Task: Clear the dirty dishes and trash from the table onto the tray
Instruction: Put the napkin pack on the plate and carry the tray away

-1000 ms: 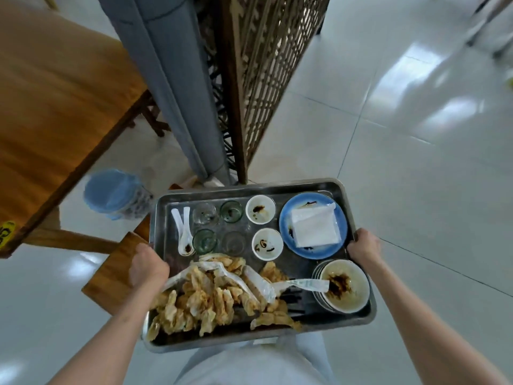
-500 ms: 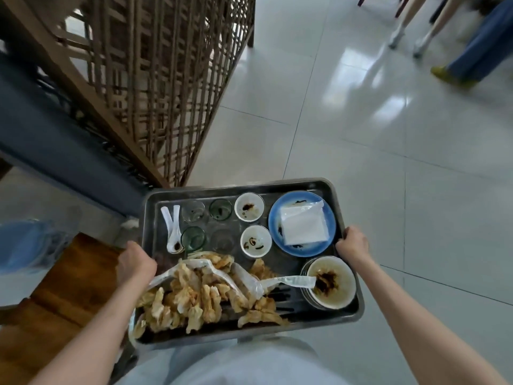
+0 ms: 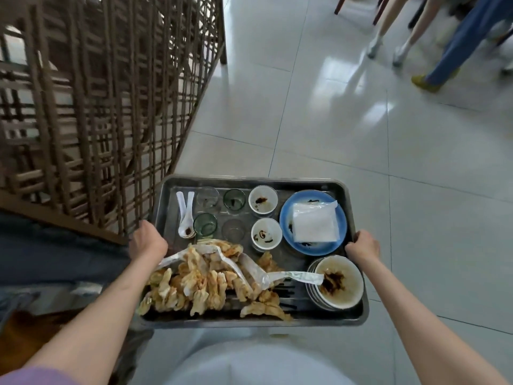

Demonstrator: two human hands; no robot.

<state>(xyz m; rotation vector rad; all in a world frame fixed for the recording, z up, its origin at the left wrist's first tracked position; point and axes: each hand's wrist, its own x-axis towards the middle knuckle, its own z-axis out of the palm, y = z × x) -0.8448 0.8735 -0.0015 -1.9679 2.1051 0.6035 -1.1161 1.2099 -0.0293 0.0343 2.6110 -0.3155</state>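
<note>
— How much room is there around the hands?

— Beyond the left hand (image 3: pixel 148 241) a brown wooden lattice screen (image 3: pixel 111 101) stands near, its lower rail just beside that hand. Ahead of and beyond the right hand (image 3: pixel 363 245) the pale tiled floor (image 3: pixel 319 120) lies open. Far ahead on the right, the legs of other people (image 3: pixel 444 51) and some chair legs stand well apart from the hands.

— And the tray?

— The metal tray (image 3: pixel 291 182) hangs between the two hands above the floor. The left hand curls round its left rim, the right hand round its right rim; both grip it.

— What does it carry?

— Near the left hand, a heap of yellowish scraps (image 3: pixel 205 282) with crumpled white wrappers (image 3: pixel 249 269) over them. Near the right hand, a stack of white bowls (image 3: pixel 340 283) smeared with brown sauce. Farther out, a blue plate (image 3: pixel 288 218) with a wrapped white napkin (image 3: pixel 315 222), two small stained white cups (image 3: pixel 263 202), four small glasses (image 3: pixel 233 200) and two white spoons (image 3: pixel 185 215) lying side by side near the far left corner.
</note>
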